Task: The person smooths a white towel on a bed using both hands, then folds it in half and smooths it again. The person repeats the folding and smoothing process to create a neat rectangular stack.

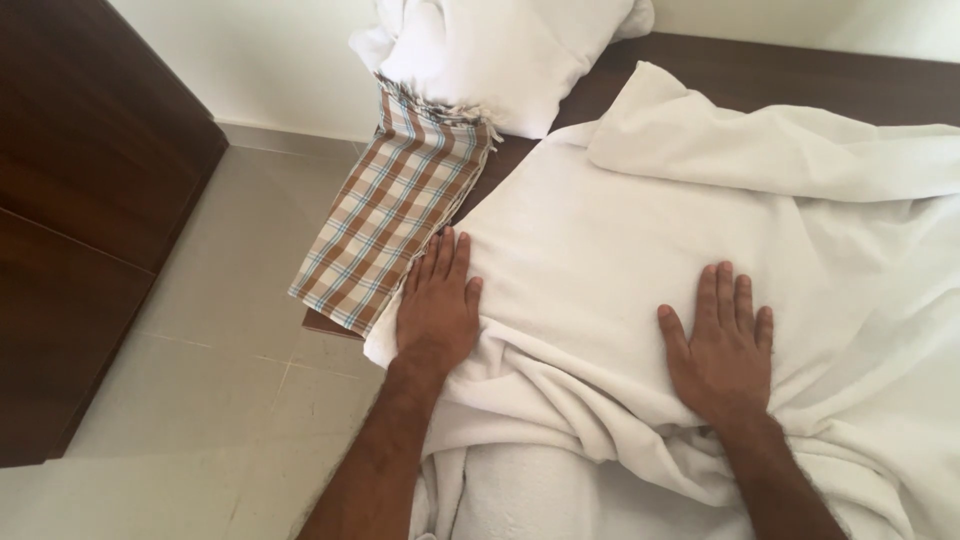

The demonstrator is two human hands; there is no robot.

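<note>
Pale floor tiles [230, 330] and a dark wooden cabinet [80, 200] frame a dark wooden desk [760, 70] draped in white cloth. Both hands lie flat, each grip spread and pressed palm-down, pinching nothing. At 7 o'clock, the left hand [437, 305] rests on the left edge of a white towel [600, 240], its fingers touching the border of a folded checked cloth [385, 215]. At 5 o'clock, the right hand [722, 345] presses the towel's middle, well apart from the left. Between them the towel lies smooth; below the wrists it bunches into soft folds that spill over the desk's near edge. Its weave looks thick and nubby. The checked cloth, brown, cream and blue, thin and fringed at its far end, overhangs the desk's left edge toward 10 o'clock. A plump white pillow [500, 50] sits at 12 o'clock against the wall. More white fabric rumples at 2 o'clock. Open floor lies to the left.
</note>
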